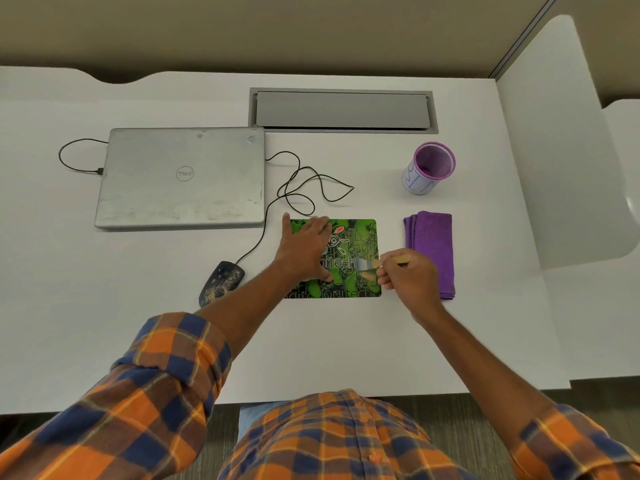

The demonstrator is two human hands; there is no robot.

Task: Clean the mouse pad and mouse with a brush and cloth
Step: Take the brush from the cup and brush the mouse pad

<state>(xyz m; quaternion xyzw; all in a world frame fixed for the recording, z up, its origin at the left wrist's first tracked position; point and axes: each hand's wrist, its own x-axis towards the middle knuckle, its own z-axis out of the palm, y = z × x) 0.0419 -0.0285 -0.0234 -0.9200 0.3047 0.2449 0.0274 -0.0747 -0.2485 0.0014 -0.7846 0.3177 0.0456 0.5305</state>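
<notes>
Left hand (304,252) flat, fingers spread, pressing the green mouse pad (356,237) on the white surface (346,341); right hand (408,275) grips brush (372,265), bristles on pad between hands; speckled mouse (221,282) just left of left wrist; purple cloth (433,247) beside right hand.

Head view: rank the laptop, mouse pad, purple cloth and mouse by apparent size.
1. laptop, clearly largest
2. mouse pad, partly covered by the left hand
3. purple cloth, folded
4. mouse, smallest
All sit at similar distance, so the order holds.
</notes>
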